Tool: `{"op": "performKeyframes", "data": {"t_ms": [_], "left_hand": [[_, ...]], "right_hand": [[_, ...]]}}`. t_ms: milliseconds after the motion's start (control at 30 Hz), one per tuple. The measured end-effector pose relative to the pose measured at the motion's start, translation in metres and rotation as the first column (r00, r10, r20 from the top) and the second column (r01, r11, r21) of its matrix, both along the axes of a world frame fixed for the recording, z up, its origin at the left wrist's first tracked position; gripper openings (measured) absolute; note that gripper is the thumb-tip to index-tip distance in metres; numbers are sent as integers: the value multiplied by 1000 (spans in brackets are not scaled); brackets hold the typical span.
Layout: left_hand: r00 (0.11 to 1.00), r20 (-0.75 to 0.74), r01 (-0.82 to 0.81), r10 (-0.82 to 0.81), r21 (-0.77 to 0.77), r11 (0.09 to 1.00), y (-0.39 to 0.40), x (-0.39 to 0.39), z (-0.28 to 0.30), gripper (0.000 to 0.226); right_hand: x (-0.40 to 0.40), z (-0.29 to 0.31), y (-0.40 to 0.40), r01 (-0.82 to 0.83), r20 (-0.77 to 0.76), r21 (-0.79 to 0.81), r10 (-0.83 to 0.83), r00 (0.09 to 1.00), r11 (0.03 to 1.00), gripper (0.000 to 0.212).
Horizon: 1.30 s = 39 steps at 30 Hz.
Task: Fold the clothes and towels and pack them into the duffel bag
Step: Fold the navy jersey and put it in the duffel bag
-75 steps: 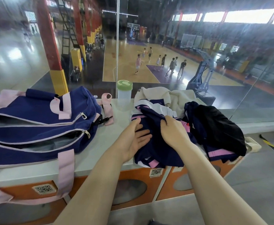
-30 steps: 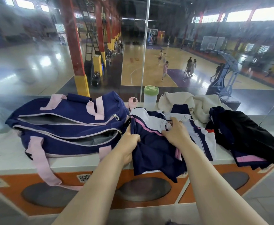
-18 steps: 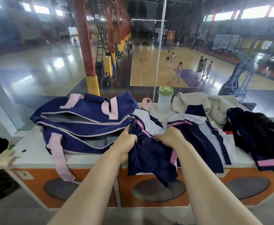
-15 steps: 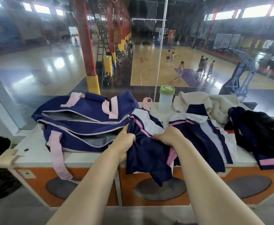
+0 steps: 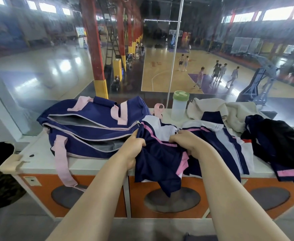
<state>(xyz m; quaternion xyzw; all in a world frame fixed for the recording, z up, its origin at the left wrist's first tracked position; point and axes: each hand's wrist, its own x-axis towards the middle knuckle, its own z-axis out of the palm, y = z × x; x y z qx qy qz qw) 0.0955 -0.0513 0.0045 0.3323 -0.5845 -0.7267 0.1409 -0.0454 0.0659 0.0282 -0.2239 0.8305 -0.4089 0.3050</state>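
— What are the hands doing?

— Both grip the same navy shirt (image 5: 157, 160), a thin, smooth jersey with a pink stripe and white panels. The left hand (image 5: 133, 150) is curled round its left edge, thumb on top; the right hand (image 5: 184, 142) bunches the cloth near its middle. The lower part of the shirt hangs limp over the front edge of the white tabletop (image 5: 38, 159).

— And the bag?

— The duffel bag (image 5: 90, 126) lies just left of the shirt, soft navy fabric with pale pink straps. Two long zips stand open, showing a grey lining. One strap droops down over the orange cabinet front (image 5: 43, 190).

— What else is there?

— Right of the shirt lies a striped top (image 5: 229, 146) in navy, white and pink, flattened out. Behind it sits a crumpled cream towel (image 5: 233, 113), thick and fuzzy. At the far right is a heap of dark clothes (image 5: 280, 143) with a pink band. A frosted plastic bottle (image 5: 179, 106) with a green lid stands upright by the glass.
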Motion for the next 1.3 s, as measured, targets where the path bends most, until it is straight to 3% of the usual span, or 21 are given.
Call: {"op": "performKeyframes", "data": {"t_ms": [133, 233, 300, 400, 533, 633, 733, 800, 867, 933, 967, 1033, 1133, 1167, 1233, 1300], "left_hand": [[999, -27, 39, -42, -96, 995, 5, 0, 7, 70], [996, -21, 82, -89, -228, 970, 13, 1, 15, 81], [993, -58, 89, -106, -241, 966, 17, 5, 20, 87], [993, -48, 100, -111, -191, 977, 9, 5, 9, 94], [987, -18, 151, -158, -203, 968, 13, 18, 17, 93], [977, 16, 210, -211, -188, 959, 20, 34, 39, 67], [952, 110, 304, -287, -200, 931, 8, 48, 45, 69], [947, 147, 317, -286, -269, 910, -6, 55, 49, 57], [964, 204, 253, -170, -507, 824, -24, 64, 52, 50], [941, 331, 245, 68, -806, 539, -54, 75, 45, 52], [898, 405, 311, 173, -861, 403, -71, 81, 38, 55], [771, 555, 496, 312, -831, 252, -102, 95, 25, 60], [626, 673, 632, 393, -734, 249, -137, 109, 17, 63], [614, 681, 644, 399, -725, 245, -145, 111, 16, 59], [607, 670, 680, 428, -716, 155, -152, 110, 14, 38], [669, 597, 639, 442, -766, 68, -150, 106, 11, 27]], "right_hand": [[8, 5, -8, -4, -390, -5, 1, 921, 1000, 6], [24, 9, -20, -36, -539, -32, 13, 842, 999, 5], [37, 14, -27, -103, -518, -99, 37, 855, 990, 15], [47, 17, -31, -155, -366, -175, 82, 927, 972, 47], [55, 18, -30, -202, -307, -250, 120, 944, 947, 24], [58, 19, -30, -193, -250, -291, 120, 961, 937, 21], [58, 15, -35, -219, -342, -217, 136, 930, 951, 18], [56, 14, -36, -187, -402, -154, 111, 909, 970, 21], [52, 17, -35, -183, -427, -124, 114, 897, 975, 22], [49, 22, -34, -198, -462, -77, 141, 875, 977, 24], [47, 24, -33, -214, -480, -63, 158, 863, 975, 25], [46, 29, -32, -241, -499, -45, 187, 846, 969, 27], [43, 34, -33, -273, -492, -51, 214, 844, 961, 22], [42, 37, -32, -279, -494, -56, 216, 842, 959, 19], [40, 41, -33, -289, -488, -77, 216, 846, 954, 14], [37, 46, -33, -287, -489, -85, 211, 847, 954, 9]]}}
